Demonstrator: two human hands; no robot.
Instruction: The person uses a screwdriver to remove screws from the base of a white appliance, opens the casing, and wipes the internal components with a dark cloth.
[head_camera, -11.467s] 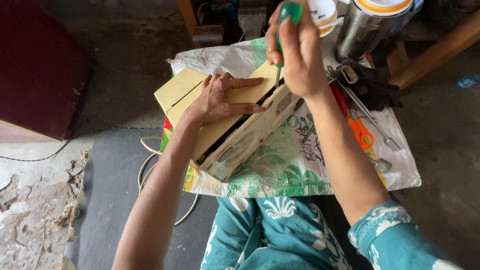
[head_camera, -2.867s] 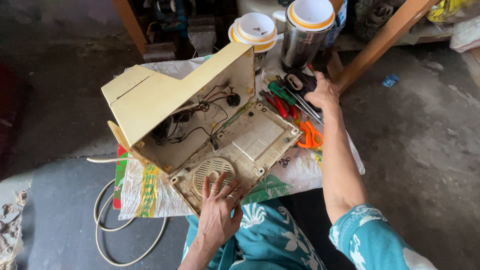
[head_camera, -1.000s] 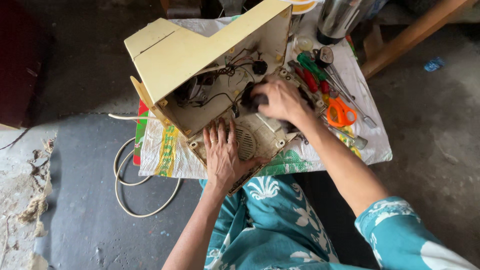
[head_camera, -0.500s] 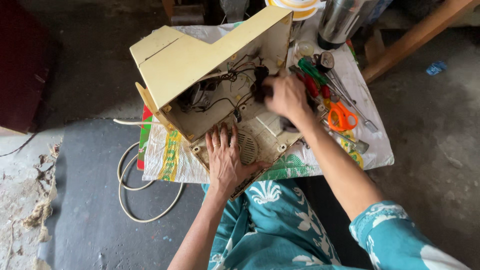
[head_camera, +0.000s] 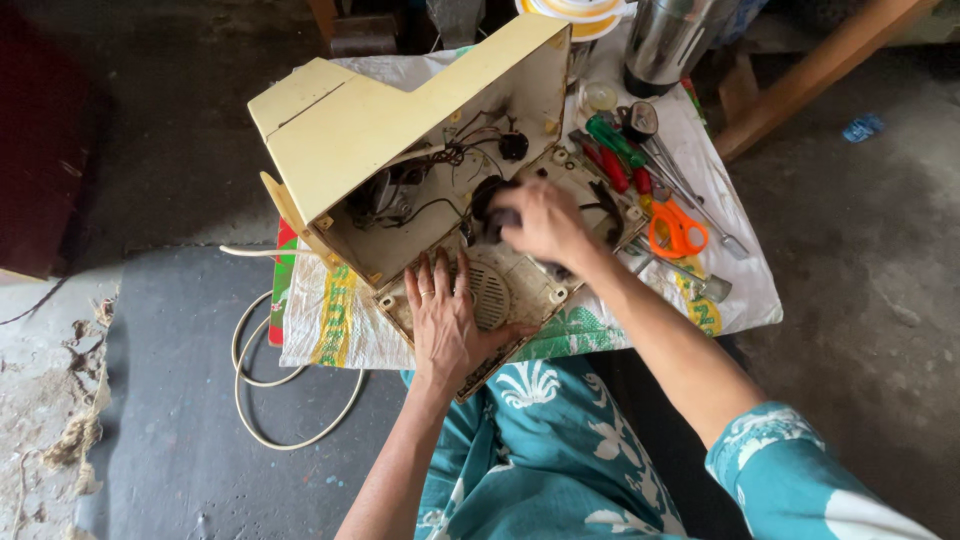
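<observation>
A cloth-covered bench (head_camera: 730, 300) stood on grey concrete floor (head_camera: 180, 420). The opened cream plastic appliance housing (head_camera: 380, 130) lay on it. Your left hand (head_camera: 448, 325) pressed flat, released, on the base plate (head_camera: 520, 290); your right hand (head_camera: 545, 222) clenched a black part (head_camera: 488, 205) inside.

Opened casing (head_camera: 400, 150) on cloth (head_camera: 730, 290); scissors (head_camera: 675, 228) to its right.

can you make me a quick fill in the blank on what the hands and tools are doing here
1. The left hand lies flat on the cream base panel, beside its round ____.
2. The right hand grips a ____ coloured part inside the opened cream housing.
3. The scissors among the tools have ____ handles.

Missing words: grille; black; orange
</observation>
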